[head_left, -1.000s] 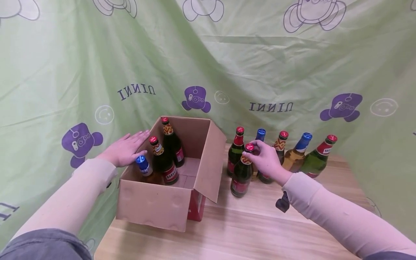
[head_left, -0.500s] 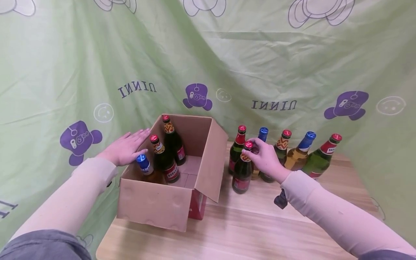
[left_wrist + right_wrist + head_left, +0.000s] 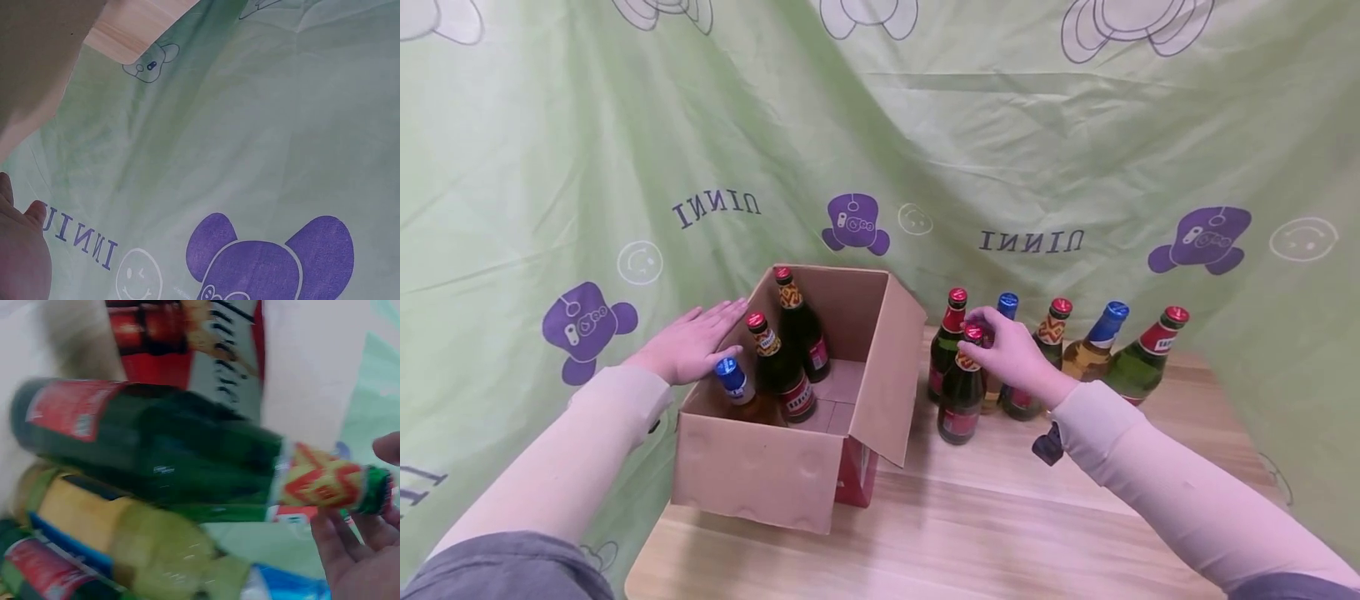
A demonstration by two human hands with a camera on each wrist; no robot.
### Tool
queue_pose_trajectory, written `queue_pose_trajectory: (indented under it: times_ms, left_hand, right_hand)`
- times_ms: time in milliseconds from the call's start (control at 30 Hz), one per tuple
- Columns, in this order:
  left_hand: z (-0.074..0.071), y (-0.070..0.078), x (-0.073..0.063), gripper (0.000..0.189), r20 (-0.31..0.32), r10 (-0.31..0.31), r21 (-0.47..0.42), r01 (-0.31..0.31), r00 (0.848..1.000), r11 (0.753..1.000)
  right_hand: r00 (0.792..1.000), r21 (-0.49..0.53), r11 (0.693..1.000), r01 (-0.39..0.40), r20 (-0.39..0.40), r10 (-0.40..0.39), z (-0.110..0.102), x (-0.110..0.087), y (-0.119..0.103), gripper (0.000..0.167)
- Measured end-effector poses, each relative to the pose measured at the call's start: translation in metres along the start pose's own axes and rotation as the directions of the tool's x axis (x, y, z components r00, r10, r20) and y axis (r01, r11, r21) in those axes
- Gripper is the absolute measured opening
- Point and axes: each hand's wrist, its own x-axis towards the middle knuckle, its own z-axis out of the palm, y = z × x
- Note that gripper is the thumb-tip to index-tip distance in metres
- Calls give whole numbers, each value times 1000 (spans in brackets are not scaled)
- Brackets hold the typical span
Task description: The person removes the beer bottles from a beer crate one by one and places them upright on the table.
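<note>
My left hand (image 3: 688, 343) lies with straight fingers along the left edge of an open cardboard box (image 3: 756, 471). Inside the box stand two green bottles, one near the middle (image 3: 784, 375) and one at the back (image 3: 802, 329), and a blue-capped bottle (image 3: 732, 382) under the left thumb. To the right of the box, my right hand (image 3: 1011, 350) is loosely around the red cap of an upright green beer bottle (image 3: 961, 400). In the right wrist view, fingers (image 3: 328, 534) touch this bottle's patterned neck (image 3: 322, 478), while a digit opposite stands apart from it.
Behind the right hand stand a red-necked bottle (image 3: 953, 321), a blue-capped one (image 3: 1007, 307), and several others, ending with a green bottle (image 3: 1138, 367) at the right. Box flaps (image 3: 891, 375) stick out right and front. A printed green curtain (image 3: 880, 150) hangs behind the wooden table (image 3: 962, 533).
My right hand's fingers have loosened and lifted slightly around the bottle's cap. That bottle stays in about the same place. The left hand has not moved.
</note>
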Motion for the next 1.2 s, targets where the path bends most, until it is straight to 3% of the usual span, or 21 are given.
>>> queue_pose_trajectory:
  times_ms: [167, 333, 467, 633, 733, 967, 1033, 1100, 1200]
  left_hand:
    - [-1, 1, 0, 74, 8, -3, 1, 3, 1000, 1000]
    - [-3, 2, -4, 74, 12, -2, -5, 2, 1000, 1000]
    - [0, 0, -4, 74, -34, 18, -5, -19, 999, 1000]
    - [7, -6, -2, 75, -49, 29, -1, -29, 998, 1000]
    - [9, -8, 0, 75, -39, 19, -7, -20, 999, 1000]
    - [9, -9, -2, 76, -26, 20, 4, -20, 999, 1000]
    - [6, -7, -3, 75, -35, 31, -6, -31, 999, 1000]
    - [3, -4, -3, 75, -31, 34, -12, -34, 999, 999]
    - [-1, 0, -4, 74, -9, 25, -12, -25, 1000, 1000]
  right_hand:
    - [998, 26, 998, 56, -11, -56, 1, 10, -29, 35]
    - [987, 56, 986, 158, 33, -160, 21, 26, -69, 39]
    - [965, 62, 971, 230, 115, -236, 42, 41, -103, 43]
    - [917, 67, 951, 302, 252, -309, 69, 55, -143, 46]
    - [899, 94, 952, 290, 315, -305, 85, 61, -164, 45]
    - [900, 118, 972, 204, 369, -234, 122, 72, -197, 41]
    - [885, 97, 975, 201, 408, -223, 132, 75, -201, 44]
    - [858, 64, 976, 210, 466, -216, 140, 77, -205, 48]
    - [793, 29, 977, 212, 579, -189, 148, 79, -208, 53]
